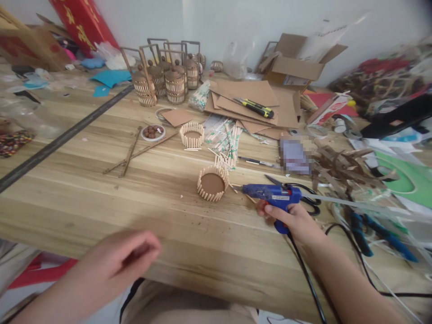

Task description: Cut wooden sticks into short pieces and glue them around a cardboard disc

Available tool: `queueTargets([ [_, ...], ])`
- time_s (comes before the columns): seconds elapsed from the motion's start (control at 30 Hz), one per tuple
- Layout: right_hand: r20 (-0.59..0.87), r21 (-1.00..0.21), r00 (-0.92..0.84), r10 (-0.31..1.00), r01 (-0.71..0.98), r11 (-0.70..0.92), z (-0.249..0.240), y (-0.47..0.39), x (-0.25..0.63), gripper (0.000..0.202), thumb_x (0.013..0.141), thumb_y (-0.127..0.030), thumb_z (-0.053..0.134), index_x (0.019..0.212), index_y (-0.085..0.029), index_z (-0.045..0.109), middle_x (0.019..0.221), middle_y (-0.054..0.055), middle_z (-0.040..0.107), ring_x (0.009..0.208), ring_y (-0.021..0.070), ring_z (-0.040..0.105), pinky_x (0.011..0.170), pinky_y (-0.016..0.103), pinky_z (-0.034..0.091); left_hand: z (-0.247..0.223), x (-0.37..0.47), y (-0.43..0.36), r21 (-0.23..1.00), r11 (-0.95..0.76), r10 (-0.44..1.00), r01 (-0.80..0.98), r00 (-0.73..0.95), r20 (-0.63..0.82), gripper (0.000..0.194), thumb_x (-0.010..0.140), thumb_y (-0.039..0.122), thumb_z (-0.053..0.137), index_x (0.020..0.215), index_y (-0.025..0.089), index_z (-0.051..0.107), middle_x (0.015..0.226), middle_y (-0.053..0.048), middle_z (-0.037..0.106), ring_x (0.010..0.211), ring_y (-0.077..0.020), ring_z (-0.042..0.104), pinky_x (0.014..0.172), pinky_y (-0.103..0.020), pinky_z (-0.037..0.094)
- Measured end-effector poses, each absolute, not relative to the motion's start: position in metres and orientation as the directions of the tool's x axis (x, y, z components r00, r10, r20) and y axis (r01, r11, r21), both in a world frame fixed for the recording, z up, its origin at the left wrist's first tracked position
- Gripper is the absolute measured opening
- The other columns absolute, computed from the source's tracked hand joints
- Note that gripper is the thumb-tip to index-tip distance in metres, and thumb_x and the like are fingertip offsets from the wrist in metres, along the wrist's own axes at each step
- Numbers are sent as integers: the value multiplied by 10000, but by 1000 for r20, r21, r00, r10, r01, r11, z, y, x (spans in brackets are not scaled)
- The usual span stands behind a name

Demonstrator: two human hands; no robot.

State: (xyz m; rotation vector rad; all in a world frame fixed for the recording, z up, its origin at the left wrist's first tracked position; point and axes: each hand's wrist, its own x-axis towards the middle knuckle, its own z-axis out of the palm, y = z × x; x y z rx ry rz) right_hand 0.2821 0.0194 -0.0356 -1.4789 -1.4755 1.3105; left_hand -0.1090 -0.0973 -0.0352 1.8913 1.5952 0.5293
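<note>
My right hand (pixel 286 218) grips a blue hot glue gun (pixel 270 193), a finger at its red trigger and its nozzle pointing left. Just beyond the nozzle lies a round brown cardboard disc ringed with short wooden sticks (pixel 212 183), low on the table. A second, taller stick ring (pixel 191 135) stands behind it. Loose sticks (pixel 221 162) are heaped between the ring and some paper-wrapped sticks. My left hand (pixel 131 254) hovers near the table's front edge with its fingers curled in, slightly blurred; nothing shows in it.
Several stick-walled lidded baskets (pixel 175 85) with tall handles stand at the back. A utility knife (pixel 254 108) lies on cardboard sheets (pixel 232 96). Scissors (pixel 300 193), pliers (pixel 371 234) and a black cable (pixel 305 270) lie right. A dark metal ruler (pixel 67 135) crosses the left side.
</note>
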Motion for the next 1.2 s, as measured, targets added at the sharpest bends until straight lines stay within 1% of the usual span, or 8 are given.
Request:
queueTargets([
  [0.07, -204, -930, -178, 963, 342, -134, -37, 19, 282, 424, 703, -607, 729, 702, -184, 691, 666, 47, 678, 627, 178, 597, 571, 284, 469, -23, -85, -60, 662, -158, 987, 732, 134, 88, 198, 872, 423, 641, 1007, 279, 626, 792, 37, 642, 692, -157, 638, 636, -247, 534],
  [0.13, -226, -912, -213, 951, 390, -130, -35, 19, 280, 406, 709, -588, 732, 695, -185, 685, 633, 34, 662, 573, 159, 565, 526, 272, 447, -25, -57, -28, 661, -297, 938, 689, 83, 335, 631, 779, 475, 739, 1304, 266, 460, 1188, -72, 604, 1035, -251, 641, 895, -381, 546],
  [0.17, -234, -903, -227, 946, 410, -125, -33, 20, 278, 398, 708, -581, 735, 701, -187, 685, 615, 25, 651, 543, 150, 544, 500, 266, 432, -30, -43, -14, 652, -368, 910, 663, 113, 399, 923, 702, 509, 802, 1434, 253, 301, 1369, -145, 482, 1183, -310, 578, 980, -457, 510],
  [0.23, -218, -896, -255, 942, 435, -90, -30, 21, 276, 385, 711, -572, 731, 701, -190, 684, 609, 19, 644, 528, 145, 530, 484, 263, 425, -46, -19, 10, 620, -436, 883, 652, 180, 433, 1244, 598, 487, 886, 1517, 257, 80, 1513, -223, 259, 1349, -394, 425, 1065, -561, 426],
  [0.33, -144, -893, -276, 950, 450, -5, -27, 21, 274, 353, 753, -546, 697, 702, -197, 690, 689, 34, 674, 626, 170, 585, 553, 277, 477, -65, 4, 32, 568, -487, 858, 664, 241, 454, 1392, 535, 339, 946, 1525, 269, -30, 1492, -236, 244, 1407, -433, 323, 1102, -619, 362],
  [0.53, -128, -867, -267, 955, 497, 23, -26, 18, 272, 276, 782, -481, 674, 755, -207, 688, 602, -1, 618, 582, 165, 569, 498, 260, 458, -68, 17, 49, 531, -532, 827, 660, 269, 494, 1333, 583, 250, 924, 1521, 305, -23, 1471, -213, 252, 1365, -420, 376, 1062, -613, 417],
  [0.8, -140, -816, -289, 947, 575, 55, -28, 16, 268, 259, 789, -431, 650, 887, -209, 738, 835, 45, 766, 741, 223, 690, 688, 322, 553, -67, 12, 49, 574, -531, 837, 623, 281, 469, 1259, 617, 152, 873, 1535, 304, 25, 1451, -162, 319, 1358, -371, 394, 1084, -554, 430],
  [1.2, -141, -679, -224, 964, 731, 71, -33, 6, 260, 352, 806, -508, 585, 936, -218, 734, 913, 71, 781, 834, 268, 727, 732, 358, 576, -68, 10, 49, 586, -516, 850, 625, 289, 440, 1273, 596, 147, 887, 1534, 317, 44, 1469, -163, 282, 1382, -388, 364, 1095, -554, 416],
])
